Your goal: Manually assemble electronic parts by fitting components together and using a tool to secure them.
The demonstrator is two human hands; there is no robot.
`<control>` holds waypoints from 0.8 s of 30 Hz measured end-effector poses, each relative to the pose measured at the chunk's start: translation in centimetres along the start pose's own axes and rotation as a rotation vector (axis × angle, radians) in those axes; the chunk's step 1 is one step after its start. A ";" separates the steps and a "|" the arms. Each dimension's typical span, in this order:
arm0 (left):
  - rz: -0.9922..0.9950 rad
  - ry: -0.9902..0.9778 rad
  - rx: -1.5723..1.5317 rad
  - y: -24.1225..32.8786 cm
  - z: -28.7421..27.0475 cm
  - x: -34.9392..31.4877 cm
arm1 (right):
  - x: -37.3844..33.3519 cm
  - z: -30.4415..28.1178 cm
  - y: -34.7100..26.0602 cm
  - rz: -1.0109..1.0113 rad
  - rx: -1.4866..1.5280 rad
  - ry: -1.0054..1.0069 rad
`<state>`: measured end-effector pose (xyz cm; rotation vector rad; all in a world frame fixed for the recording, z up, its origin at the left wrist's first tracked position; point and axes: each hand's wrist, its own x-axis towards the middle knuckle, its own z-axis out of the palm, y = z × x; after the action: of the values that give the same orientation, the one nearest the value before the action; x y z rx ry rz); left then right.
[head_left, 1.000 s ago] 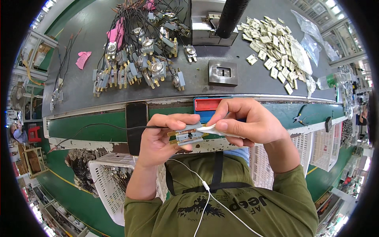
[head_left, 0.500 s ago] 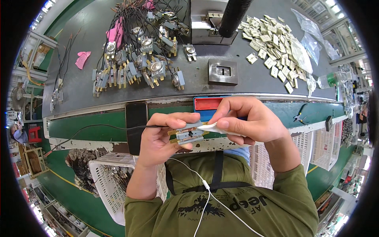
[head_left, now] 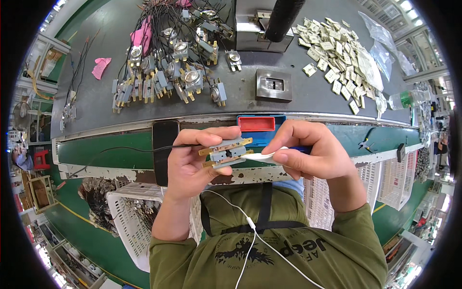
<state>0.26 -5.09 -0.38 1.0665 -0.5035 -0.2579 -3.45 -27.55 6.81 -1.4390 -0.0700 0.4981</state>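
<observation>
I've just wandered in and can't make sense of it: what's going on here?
A person is working with bare hands. The left hand holds a small grey part with brass-coloured prongs; a black wire runs leftward from that hand. The right hand holds a white pointed piece, its tip at the part. Beyond, more grey parts lie left and pale blocks right.

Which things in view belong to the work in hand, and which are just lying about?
In the work:
grey block with brass-coloured prongs, in the left hand
white pointed tool, in the right hand, tip at the block
piled wired grey parts, probably: they look similar

Seemingly just lying about:
black phone-like slab
loose pink scrap
clear bottle
pliers
</observation>
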 end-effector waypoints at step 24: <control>0.014 -0.039 -0.030 -0.2 0.0 0.0 | 0.6 0.3 0.7 0.050 0.040 -0.110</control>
<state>0.27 -5.19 -0.55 1.0299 -0.5405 -0.2736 -3.17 -27.04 6.01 -1.3758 -0.1114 0.6171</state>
